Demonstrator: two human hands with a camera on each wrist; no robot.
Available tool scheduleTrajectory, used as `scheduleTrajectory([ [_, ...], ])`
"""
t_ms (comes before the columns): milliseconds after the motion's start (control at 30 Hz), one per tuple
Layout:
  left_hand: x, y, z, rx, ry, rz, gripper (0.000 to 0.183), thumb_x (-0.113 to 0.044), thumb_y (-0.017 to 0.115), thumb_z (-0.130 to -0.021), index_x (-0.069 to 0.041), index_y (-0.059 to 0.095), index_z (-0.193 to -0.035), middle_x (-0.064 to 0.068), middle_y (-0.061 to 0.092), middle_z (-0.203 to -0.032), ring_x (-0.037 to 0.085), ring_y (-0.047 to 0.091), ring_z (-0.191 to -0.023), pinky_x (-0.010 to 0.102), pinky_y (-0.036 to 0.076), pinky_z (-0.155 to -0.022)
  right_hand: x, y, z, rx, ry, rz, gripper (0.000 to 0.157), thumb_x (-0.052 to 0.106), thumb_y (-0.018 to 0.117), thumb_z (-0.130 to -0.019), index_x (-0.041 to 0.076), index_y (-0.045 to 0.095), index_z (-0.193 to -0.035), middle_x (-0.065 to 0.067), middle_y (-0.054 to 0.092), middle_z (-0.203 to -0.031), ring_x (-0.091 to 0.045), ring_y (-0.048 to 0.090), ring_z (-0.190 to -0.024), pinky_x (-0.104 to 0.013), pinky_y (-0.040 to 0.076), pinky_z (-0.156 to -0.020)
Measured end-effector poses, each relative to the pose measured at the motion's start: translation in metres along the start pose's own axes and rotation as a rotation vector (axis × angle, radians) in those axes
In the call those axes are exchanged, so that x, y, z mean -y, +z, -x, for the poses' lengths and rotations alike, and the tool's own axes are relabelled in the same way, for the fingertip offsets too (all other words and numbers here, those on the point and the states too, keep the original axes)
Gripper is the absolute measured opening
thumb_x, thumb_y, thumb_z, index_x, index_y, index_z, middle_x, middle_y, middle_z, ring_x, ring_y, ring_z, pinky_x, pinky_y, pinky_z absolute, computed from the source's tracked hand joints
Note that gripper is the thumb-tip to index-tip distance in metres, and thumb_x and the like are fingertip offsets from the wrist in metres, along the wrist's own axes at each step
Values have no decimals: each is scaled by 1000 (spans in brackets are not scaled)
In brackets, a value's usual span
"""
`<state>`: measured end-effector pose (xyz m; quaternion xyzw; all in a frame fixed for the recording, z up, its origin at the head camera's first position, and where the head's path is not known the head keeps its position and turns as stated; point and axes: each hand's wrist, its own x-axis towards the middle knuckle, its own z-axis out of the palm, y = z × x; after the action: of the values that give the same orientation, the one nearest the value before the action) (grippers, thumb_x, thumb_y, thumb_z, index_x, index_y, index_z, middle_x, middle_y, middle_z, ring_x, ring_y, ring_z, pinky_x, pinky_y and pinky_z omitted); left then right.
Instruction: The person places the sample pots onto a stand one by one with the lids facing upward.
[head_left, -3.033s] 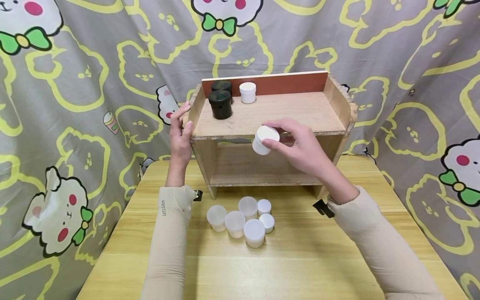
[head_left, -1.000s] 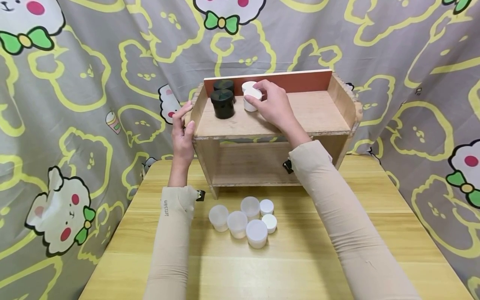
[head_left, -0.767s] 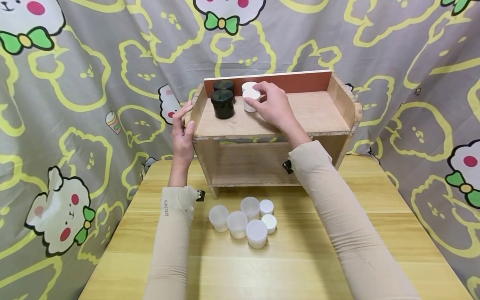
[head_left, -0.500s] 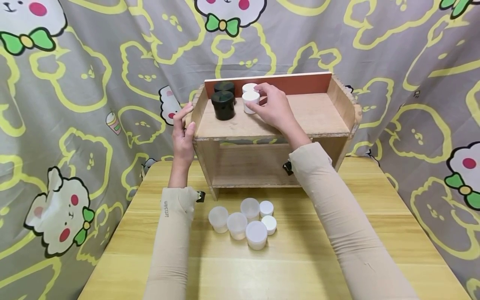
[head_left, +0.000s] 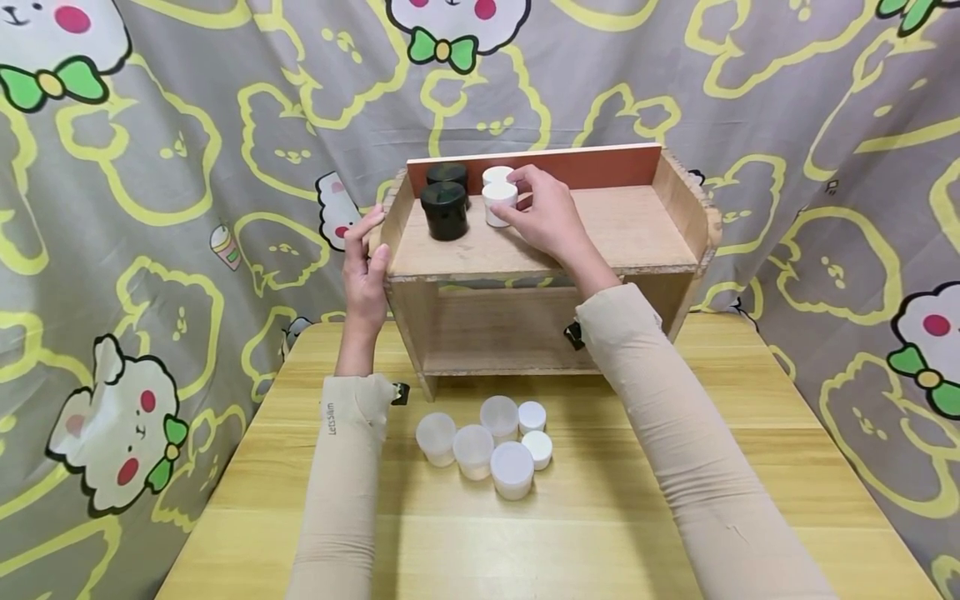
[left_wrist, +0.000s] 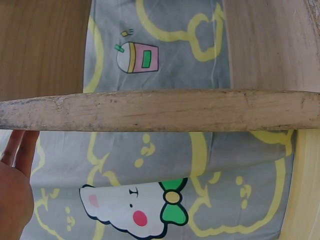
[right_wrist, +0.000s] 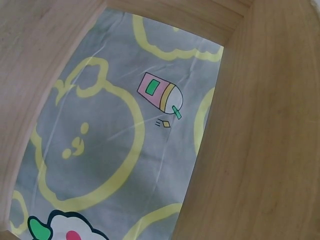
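On the upper board of a small wooden shelf [head_left: 570,250], my right hand [head_left: 551,215] holds a small white lidded jar [head_left: 498,215] between thumb and fingers. The jar is upright, directly in front of a second white jar [head_left: 497,174] by the red back panel. To their left stand two black lidded jars, a front one [head_left: 445,218] and a rear one [head_left: 447,172]. My left hand [head_left: 363,279] grips the shelf's left side, thumb at the front; in the left wrist view its fingers [left_wrist: 25,150] reach the side panel's edge [left_wrist: 165,111]. The right wrist view misses the right hand.
In front of the shelf, on the wooden table [head_left: 480,550], several translucent tubs [head_left: 474,454] stand close together with two small white jars [head_left: 537,450]. The shelf has a lower board [head_left: 510,342]. A patterned grey curtain [head_left: 285,192] surrounds the table.
My right hand has carried the white jar from before the shelf's front edge onto the upper board, lately shifting it slightly left. The left hand keeps its hold on the shelf.
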<state>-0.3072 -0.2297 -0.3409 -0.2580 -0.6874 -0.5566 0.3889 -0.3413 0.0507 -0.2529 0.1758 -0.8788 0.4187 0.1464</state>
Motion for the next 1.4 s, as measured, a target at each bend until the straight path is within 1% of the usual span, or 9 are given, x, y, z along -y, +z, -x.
scheduleTrajectory([
  [200,0,0,1,-2,-5,1,48,-25,52,-96,-8,51,-141,7,51,-156,19,47,-144,35,37,-117,0,1,-1,4,-5,10,54,27,75,-94,3,56,-138,-16,64,-136,-28,67,-114,-38,51,-102],
  [667,-2,0,0,-1,-13,-18,46,-26,51,-97,-10,51,-140,4,50,-157,18,48,-143,36,38,-116,0,0,0,3,-14,16,54,27,76,-94,3,56,-137,-16,62,-134,-29,67,-113,-38,51,-102],
  [1067,-3,1,0,3,-10,-10,47,-25,52,-96,-9,50,-140,6,50,-157,19,47,-144,37,37,-117,0,0,0,6,-12,-13,54,24,76,-93,2,56,-138,-17,62,-136,-30,67,-115,-39,51,-104],
  [1233,-1,1,1,0,-11,-5,46,-22,51,-97,-7,50,-140,9,50,-157,20,46,-145,36,36,-118,0,-1,1,-8,-13,-23,55,24,77,-93,2,56,-139,-17,60,-137,-31,67,-116,-39,52,-103],
  [1400,-1,1,0,0,-36,-21,45,-18,49,-98,-4,47,-141,13,48,-158,22,46,-146,36,36,-118,0,-5,4,-41,-32,-8,57,26,78,-92,4,57,-140,-17,59,-134,-30,66,-114,-37,54,-100],
])
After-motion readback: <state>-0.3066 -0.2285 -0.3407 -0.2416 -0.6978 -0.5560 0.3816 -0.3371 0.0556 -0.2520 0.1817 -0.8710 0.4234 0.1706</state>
